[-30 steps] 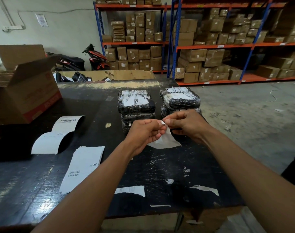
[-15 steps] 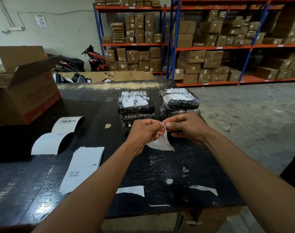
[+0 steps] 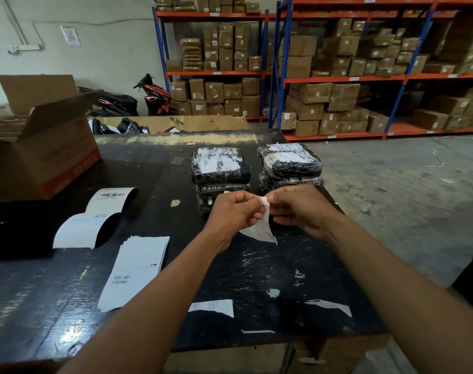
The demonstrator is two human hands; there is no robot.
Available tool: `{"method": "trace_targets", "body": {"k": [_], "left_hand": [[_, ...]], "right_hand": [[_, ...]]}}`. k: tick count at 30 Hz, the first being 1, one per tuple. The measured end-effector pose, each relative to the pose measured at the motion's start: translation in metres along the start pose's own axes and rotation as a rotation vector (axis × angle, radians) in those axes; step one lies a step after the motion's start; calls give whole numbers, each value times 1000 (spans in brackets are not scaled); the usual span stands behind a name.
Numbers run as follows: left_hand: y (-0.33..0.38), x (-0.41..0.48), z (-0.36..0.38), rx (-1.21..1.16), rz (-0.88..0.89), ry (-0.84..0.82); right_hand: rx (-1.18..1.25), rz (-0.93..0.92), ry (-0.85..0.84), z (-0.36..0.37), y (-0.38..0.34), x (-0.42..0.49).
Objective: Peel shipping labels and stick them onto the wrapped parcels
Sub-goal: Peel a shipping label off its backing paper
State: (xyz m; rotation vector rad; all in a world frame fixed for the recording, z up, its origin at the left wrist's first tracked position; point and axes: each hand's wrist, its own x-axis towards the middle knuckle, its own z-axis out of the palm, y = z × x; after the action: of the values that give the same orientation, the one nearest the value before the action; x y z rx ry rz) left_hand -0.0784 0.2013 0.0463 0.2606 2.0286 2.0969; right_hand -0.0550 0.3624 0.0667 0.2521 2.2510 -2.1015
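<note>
White shipping label (image 3: 261, 229) is pinched at top corner btw. fingertips (image 3: 278, 197), hung limp below them; black wrapped parcels (image 3: 220, 168), stacked in 2 piles, are set just beyond.

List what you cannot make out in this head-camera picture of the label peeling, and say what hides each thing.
All in the head view:
1. How far the label is peeled: fingertips of the left hand and right hand cover its corner.
2. Lower parcels: partly behind both hands.
3. Print on the label stack: too small.
4. Cardboard box: cut by the left edge.
</note>
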Motion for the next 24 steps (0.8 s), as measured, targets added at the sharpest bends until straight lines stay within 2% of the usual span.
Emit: {"method": "trace_targets", "body": {"k": [3,7,10,14,21,24], "left_hand": [[-2,2,1,-130,-155,124],[-1,5,-4,-357,-302,276],[0,5,-10,-450,-297,301],[2,3,-21,-495,-268,253],[-1,0,-41,-423,-230,232],[0,-3,-53,-414,-228,247]], "right_hand": [[192,85,90,10,3,2],[296,106,102,27,10,3],[294,84,105,39,13,4],[256,54,116,47,11,6],[283,47,62,67,6,9],[197,-10,81,80,3,10]]}}
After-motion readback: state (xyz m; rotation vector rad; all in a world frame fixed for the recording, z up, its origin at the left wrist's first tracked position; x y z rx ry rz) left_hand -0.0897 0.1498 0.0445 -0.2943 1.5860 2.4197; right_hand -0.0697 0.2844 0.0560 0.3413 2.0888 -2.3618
